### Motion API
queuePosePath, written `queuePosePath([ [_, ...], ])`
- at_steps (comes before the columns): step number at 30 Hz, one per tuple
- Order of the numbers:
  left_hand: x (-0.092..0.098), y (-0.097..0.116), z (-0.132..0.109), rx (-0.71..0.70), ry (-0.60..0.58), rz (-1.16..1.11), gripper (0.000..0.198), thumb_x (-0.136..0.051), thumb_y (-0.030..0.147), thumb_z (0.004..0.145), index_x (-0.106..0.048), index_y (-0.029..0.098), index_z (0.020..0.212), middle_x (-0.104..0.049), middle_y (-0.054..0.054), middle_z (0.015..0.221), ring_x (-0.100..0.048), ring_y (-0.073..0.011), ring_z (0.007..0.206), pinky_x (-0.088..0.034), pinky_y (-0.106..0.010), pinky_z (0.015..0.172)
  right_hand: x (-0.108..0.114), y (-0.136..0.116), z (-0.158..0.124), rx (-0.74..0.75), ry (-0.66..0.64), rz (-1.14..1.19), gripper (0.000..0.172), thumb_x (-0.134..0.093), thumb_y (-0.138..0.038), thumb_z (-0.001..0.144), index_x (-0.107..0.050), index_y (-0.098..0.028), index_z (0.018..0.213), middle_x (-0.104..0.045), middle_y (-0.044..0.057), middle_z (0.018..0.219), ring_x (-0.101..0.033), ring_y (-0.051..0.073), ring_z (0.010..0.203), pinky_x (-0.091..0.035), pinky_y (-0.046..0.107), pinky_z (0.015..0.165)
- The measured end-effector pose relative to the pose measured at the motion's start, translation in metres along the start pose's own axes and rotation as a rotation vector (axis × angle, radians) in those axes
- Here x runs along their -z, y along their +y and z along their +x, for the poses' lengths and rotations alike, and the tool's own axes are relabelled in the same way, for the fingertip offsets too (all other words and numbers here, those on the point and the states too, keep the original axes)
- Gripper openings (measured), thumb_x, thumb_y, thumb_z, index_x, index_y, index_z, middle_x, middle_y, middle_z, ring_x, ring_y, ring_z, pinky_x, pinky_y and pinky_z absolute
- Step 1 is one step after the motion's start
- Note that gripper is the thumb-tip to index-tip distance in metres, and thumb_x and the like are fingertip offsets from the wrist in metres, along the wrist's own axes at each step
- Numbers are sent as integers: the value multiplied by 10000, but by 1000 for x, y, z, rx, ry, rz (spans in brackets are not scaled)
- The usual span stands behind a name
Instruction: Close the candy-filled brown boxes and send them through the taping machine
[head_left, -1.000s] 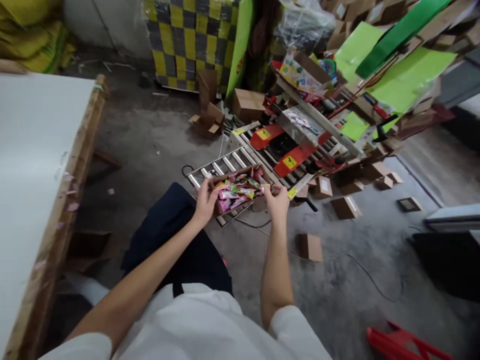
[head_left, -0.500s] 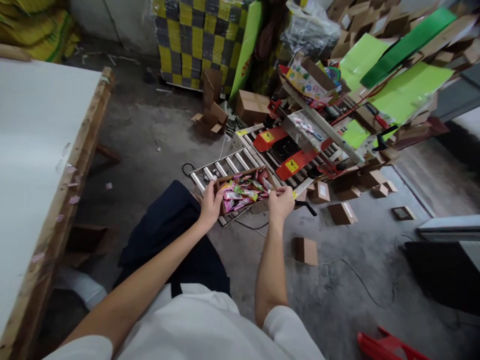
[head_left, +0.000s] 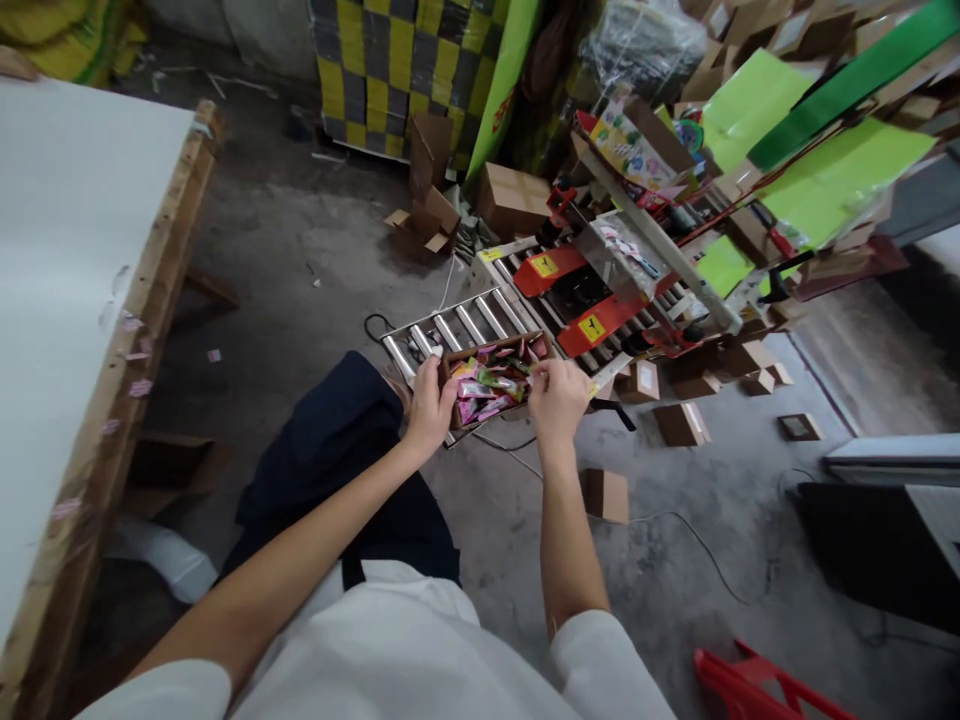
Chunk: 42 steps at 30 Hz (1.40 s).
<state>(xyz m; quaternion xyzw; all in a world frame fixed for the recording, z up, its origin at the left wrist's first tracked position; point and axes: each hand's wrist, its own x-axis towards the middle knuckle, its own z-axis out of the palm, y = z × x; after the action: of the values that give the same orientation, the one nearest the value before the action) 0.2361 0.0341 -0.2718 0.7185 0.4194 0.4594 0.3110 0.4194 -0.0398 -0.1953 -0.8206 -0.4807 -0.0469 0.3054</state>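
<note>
A small open cardboard box (head_left: 451, 362) full of colourful sachets (head_left: 491, 385) rests on the near end of a roller conveyor (head_left: 457, 325). My left hand (head_left: 430, 405) grips the box's left end, fingers curled on its rim. My right hand (head_left: 556, 395) is closed on the box's right end, fingers bent over the edge near the sachets.
A carton-sealing machine with red guards (head_left: 592, 325) stands behind the conveyor. Small closed cartons (head_left: 606, 494) lie scattered on the concrete floor, with a cable running past. A white table (head_left: 75, 260) stands at left; a red stool (head_left: 750, 685) at lower right. Green sheets and stacked boxes fill the back.
Both hands stay on the box ends. My right hand has shifted slightly inward over the box's right edge. The camera view has drifted a little.
</note>
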Motion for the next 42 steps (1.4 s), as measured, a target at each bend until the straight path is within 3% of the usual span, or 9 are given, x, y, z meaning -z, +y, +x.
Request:
queuePosePath([
  [7, 20, 36, 14, -344, -72, 83, 612, -397, 371, 1021, -158, 248, 1571, -228, -174, 1642, -237, -286, 1528, -251, -504, 1241, 5, -11, 17, 148, -489, 298, 142, -544, -240, 875, -678, -206, 842, -726, 39, 881, -647, 196, 854, -465, 282, 818],
  [9, 22, 44, 20, -467, -185, 84, 659, -398, 362, 1019, -79, 264, 1587, -220, -169, 1647, -223, -287, 1534, -271, -504, 1234, 14, -1, 22, 138, -441, 353, 177, -540, -287, 885, -687, -198, 842, -713, 34, 825, -631, 179, 779, -466, 270, 776],
  [13, 20, 48, 31, -599, -394, 132, 692, -408, 388, 1018, -56, 251, 1598, -303, -176, 1619, -245, -287, 1527, -275, -531, 1224, 18, 26, 33, -51, -63, 283, 285, -592, -368, 849, -697, -149, 997, -709, 100, 967, -618, 213, 855, -473, 315, 806],
  [16, 17, 49, 40, -555, -494, 179, 696, -399, 417, 1018, -79, 218, 1603, -278, -175, 1633, -225, -291, 1533, -237, -545, 1233, 7, 34, 34, -139, -106, 225, 335, -542, -358, 886, -717, -141, 1072, -723, 122, 1026, -636, 237, 920, -476, 335, 834],
  [24, -18, 43, 59, -469, -864, 210, 668, -352, 505, 1014, -235, 172, 1580, -198, -144, 1658, -143, -258, 1551, -142, -494, 1268, -9, 15, 14, 94, -389, -68, 265, -502, -292, 972, -752, -217, 1016, -750, 76, 1044, -677, 215, 922, -401, 289, 767],
  [31, -55, 5, 64, -262, -994, 220, 712, -424, 600, 955, -453, 116, 1476, -296, -186, 1615, -213, -322, 1527, -194, -524, 1247, -24, 9, 24, 4, -367, -129, 283, -417, -218, 987, -646, -182, 1149, -739, 89, 1053, -651, 218, 978, -328, 314, 813],
  [35, -56, 1, 84, -186, -1016, 87, 543, -412, 535, 972, -570, 200, 1369, -578, -135, 1437, -467, -284, 1410, -389, -466, 1158, -55, -5, 37, -124, -341, -152, 237, -425, -218, 956, -598, -121, 1086, -713, 138, 1011, -624, 244, 947, -315, 335, 820],
  [38, -41, 8, 79, -300, -958, 73, 499, -471, 448, 955, -562, 176, 1363, -564, -143, 1446, -466, -279, 1408, -404, -445, 1158, -70, -8, 38, -163, -242, -128, 218, -406, -196, 947, -585, -119, 1047, -692, 154, 1004, -601, 257, 959, -318, 360, 876],
  [42, -17, 20, 49, -501, -535, 208, 476, -493, 310, 954, -500, 164, 1407, -438, -169, 1545, -309, -300, 1500, -211, -542, 1241, -74, -2, 27, -171, 10, -47, 286, -366, -173, 944, -569, -132, 1141, -644, 159, 1147, -538, 271, 1113, -307, 397, 1014],
])
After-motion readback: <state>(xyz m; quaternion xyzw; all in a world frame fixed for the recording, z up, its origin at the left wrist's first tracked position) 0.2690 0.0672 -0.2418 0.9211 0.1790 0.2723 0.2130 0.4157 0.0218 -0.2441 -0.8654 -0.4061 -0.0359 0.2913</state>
